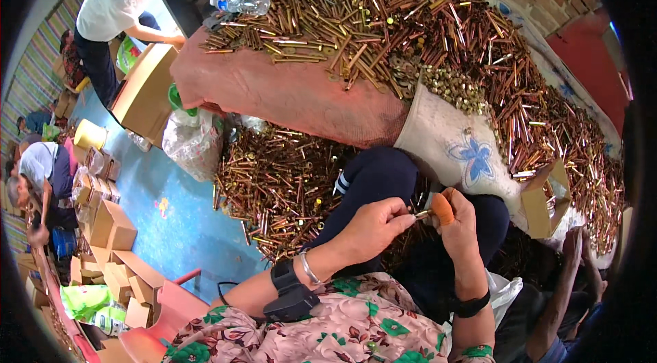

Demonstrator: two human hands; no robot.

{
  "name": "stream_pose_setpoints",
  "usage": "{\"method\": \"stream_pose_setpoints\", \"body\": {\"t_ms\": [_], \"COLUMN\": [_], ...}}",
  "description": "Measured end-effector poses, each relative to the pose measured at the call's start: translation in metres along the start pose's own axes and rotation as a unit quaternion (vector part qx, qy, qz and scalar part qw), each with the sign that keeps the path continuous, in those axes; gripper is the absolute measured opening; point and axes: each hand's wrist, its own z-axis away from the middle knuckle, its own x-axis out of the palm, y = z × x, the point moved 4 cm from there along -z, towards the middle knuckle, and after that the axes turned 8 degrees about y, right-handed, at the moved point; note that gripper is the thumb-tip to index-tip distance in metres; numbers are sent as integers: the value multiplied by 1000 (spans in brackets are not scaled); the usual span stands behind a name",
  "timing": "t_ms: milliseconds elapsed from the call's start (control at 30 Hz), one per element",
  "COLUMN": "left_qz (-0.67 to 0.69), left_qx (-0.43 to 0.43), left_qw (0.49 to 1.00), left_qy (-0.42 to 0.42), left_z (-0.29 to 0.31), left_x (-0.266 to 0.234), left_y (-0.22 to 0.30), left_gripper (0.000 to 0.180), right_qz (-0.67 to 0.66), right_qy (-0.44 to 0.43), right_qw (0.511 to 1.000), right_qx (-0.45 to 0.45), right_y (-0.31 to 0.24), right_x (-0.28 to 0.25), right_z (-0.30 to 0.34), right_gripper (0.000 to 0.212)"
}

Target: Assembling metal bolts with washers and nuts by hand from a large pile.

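Observation:
Above my lap, my left hand (375, 227) pinches one end of a small shiny metal bolt (421, 214) between thumb and fingertips. The other end is at the fingertips of my right hand (457, 226), which is closed and wears an orange finger cover (442, 209). Fingers hide much of the bolt, so its full length does not show. Beyond my hands, a pale cloth with a blue flower (472, 158) hangs over the pile's edge. Small nuts (455, 89) are heaped at its top.
Brassy bolts (383, 4) cover the raised surface ahead, with a plastic bottle (241, 4) on it. More bolts (280, 178) lie below the red mesh cloth (287, 96). An open carton (545, 202) stands right, near another person's hands (573, 247). Cartons (113, 226) and people occupy the left.

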Motion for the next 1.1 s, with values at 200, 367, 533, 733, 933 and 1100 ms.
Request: {"method": "stream_pose_setpoints", "body": {"t_ms": [200, 367, 533, 733, 933, 1100], "left_qz": [-129, -453, -298, -417, -464, -460], "left_qx": [63, 58, 165, 279, 172, 189], "left_qw": [965, 838, 865, 765, 785, 784], "left_qy": [220, 298, 369, 404, 372, 371], "left_z": [-7, -13, -63, -157, -208, -217], "left_x": [-96, -163, -158, -149, -138, -147], "left_y": [1, -56, -13, 58, 57, 41], "left_gripper": [13, 25, 24, 26, 27, 25], "right_qz": [-53, 13, 23, 30, 83, 240], "right_qy": [80, 83, 68, 42, 89, 171], "right_qw": [995, 996, 997, 998, 989, 950], "right_qx": [-24, -23, -33, -36, -83, -102], "right_y": [-5, -6, -5, -22, -9, 21], "right_x": [-20, -32, -39, -33, -69, -116], "right_z": [-17, -39, -57, -80, -107, -131], "right_gripper": [11, 7, 6, 8, 10, 9]}}
